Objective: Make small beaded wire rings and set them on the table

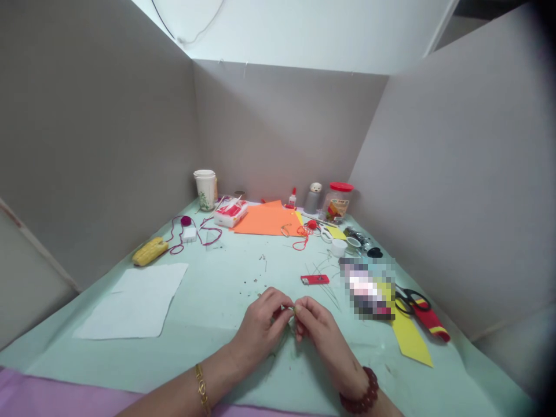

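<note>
nearest the camera, a gold bracelet (200, 385) is worn at the left wrist and a dark red beaded bracelet (367, 394) at the right. ahead of these, between the two sets of fingertips, a small greenish thing (294, 311) is held. it seems to be pinched by thumb and forefinger of both the left hand (266, 320) and the right hand (319, 329), so neither can be called nearer; its long axis cannot be told, most of it being covered. the hands are held just above the worktop (204, 324). just beyond the left hand, tiny bits (255, 281) are scattered; beyond the right, a red lighter (315, 280) is laid crosswise, with thin wires (332, 295) strewn around it. farther out, white paper (134, 304) is spread at the left, yellow paper (412, 343) at the right, and orange paper (263, 222) at the back.
</note>
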`<action>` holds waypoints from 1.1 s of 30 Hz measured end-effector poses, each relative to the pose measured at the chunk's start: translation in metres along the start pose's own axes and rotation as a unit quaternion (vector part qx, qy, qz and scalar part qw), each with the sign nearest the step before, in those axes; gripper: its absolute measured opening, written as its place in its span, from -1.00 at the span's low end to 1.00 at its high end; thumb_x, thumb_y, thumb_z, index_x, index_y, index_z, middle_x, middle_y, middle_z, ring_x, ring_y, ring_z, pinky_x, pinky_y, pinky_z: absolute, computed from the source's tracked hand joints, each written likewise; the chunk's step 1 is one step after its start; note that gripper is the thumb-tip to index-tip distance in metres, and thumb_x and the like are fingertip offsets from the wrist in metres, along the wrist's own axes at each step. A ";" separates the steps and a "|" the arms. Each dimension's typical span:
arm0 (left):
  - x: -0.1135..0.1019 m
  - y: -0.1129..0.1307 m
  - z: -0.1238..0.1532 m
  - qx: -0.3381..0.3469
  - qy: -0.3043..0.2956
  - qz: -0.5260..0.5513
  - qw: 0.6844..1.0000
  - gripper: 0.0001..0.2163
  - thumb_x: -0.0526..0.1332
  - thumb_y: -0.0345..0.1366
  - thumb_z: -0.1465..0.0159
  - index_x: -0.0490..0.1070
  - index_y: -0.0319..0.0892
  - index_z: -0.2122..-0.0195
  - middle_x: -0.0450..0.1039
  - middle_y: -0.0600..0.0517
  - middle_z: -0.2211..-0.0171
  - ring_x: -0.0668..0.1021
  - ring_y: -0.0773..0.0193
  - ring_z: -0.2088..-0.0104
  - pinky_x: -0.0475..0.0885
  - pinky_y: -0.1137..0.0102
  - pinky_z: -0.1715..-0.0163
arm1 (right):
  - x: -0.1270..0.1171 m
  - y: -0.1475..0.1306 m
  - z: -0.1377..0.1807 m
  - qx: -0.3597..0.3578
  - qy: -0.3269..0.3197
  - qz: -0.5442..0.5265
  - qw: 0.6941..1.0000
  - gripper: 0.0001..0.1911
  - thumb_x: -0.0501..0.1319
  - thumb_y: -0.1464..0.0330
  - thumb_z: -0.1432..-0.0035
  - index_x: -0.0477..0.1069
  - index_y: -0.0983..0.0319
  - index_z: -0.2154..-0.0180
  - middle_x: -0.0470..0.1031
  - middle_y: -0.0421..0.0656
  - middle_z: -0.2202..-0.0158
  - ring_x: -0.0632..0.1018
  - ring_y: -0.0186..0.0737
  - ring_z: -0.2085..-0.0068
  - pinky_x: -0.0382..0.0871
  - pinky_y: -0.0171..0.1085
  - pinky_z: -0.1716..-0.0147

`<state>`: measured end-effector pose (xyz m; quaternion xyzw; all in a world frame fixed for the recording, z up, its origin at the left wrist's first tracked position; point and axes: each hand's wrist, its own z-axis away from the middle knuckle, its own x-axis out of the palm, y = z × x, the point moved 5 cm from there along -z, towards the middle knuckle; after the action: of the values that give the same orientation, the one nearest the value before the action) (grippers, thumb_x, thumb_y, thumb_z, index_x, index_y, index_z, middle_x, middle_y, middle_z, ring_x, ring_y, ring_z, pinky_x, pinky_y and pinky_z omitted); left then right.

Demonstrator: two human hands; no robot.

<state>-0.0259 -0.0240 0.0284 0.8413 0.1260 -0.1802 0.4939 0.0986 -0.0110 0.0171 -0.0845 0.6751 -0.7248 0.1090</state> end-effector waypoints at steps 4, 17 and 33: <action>0.000 -0.003 0.000 0.000 0.004 -0.003 1.000 -0.89 0.08 -0.44 -0.26 0.35 -0.16 0.37 0.32 0.07 0.39 0.38 0.35 0.35 0.26 0.46 0.34 | -0.001 0.002 -0.001 0.006 0.006 -0.004 1.000 -0.71 0.14 0.17 -0.15 0.25 0.25 0.46 0.23 -0.29 0.60 0.29 -0.37 0.53 0.20 -0.35 0.49; 0.000 -0.005 0.001 -0.036 0.027 0.013 0.999 -0.87 0.02 -0.43 -0.28 0.29 -0.15 0.39 0.30 0.08 0.39 0.37 0.34 0.35 0.27 0.44 0.33 | -0.002 0.001 -0.003 0.001 0.015 0.055 0.998 -0.76 0.16 0.22 -0.07 0.26 0.25 0.50 0.24 -0.29 0.63 0.29 -0.37 0.58 0.21 -0.35 0.54; 0.004 -0.006 0.003 -0.070 0.012 -0.019 0.997 -0.91 0.04 -0.39 -0.28 0.31 -0.14 0.31 0.35 0.09 0.37 0.39 0.33 0.36 0.27 0.43 0.33 | -0.003 -0.011 0.008 -0.162 0.118 0.296 0.934 -0.79 0.04 0.33 -0.16 0.21 0.21 0.51 0.28 -0.23 0.53 0.29 -0.30 0.49 0.15 -0.34 0.48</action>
<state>-0.0254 -0.0234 0.0205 0.8040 0.1605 -0.1702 0.5467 0.1033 -0.0172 0.0291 0.1890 0.7859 -0.5451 0.2228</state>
